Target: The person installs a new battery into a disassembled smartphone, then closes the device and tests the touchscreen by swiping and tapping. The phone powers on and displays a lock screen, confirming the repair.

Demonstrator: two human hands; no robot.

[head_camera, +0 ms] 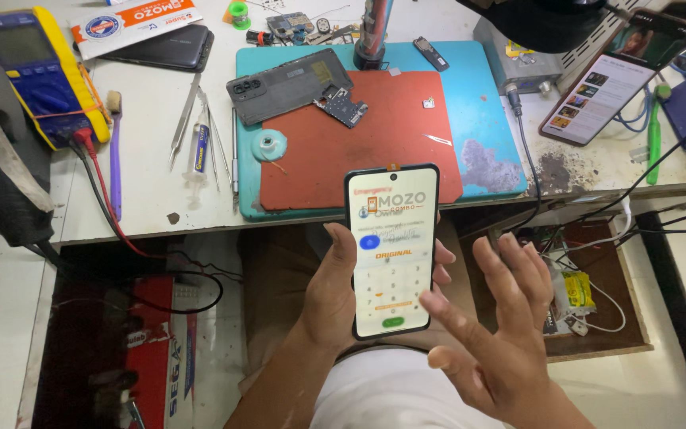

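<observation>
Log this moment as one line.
left hand: holds lit smartphone upright | right hand: open beside it, not touching | behind: red mat, dismantled phone

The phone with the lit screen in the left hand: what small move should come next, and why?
Probably the right hand should come in and touch the keypad. The left hand holds the phone upright with its screen lit and a keypad showing, while the right hand hovers open beside it, fingertips close to the lower edge but not on the glass.

Head view — steeply downward, close.
</observation>
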